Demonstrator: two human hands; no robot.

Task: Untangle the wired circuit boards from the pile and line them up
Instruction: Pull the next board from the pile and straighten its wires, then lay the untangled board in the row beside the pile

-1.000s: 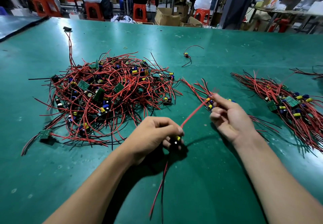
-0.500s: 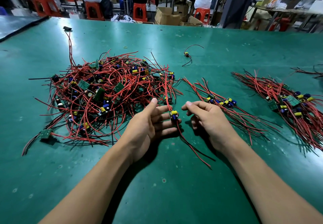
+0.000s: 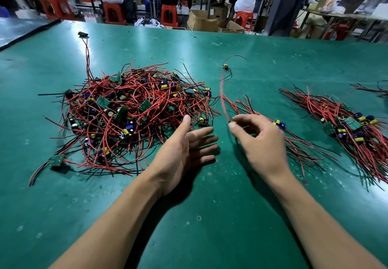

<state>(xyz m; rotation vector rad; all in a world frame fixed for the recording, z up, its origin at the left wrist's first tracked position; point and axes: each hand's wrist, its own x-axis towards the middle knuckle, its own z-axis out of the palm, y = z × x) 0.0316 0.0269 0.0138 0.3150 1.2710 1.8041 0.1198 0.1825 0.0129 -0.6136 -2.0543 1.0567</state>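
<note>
The right hand [image 3: 260, 142] pinches a small wired circuit board with a yellow part [image 3: 233, 123] at its fingertips, and its long red wire [image 3: 222, 98] runs straight away from them. The short row of red-wired boards [image 3: 302, 151] lies just right of these fingers. The left hand [image 3: 184, 149] is opened and holds nothing, beside the tangled red-wire pile [image 3: 130, 113].

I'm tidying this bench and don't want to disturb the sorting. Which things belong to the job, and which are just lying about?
Job in hand:
tangled pile
wired board, pinched by the right hand
short row beside that hand
long row at far right
left hand, open by the pile

Lying about:
yellow rubber band
cardboard boxes
red stools
</note>
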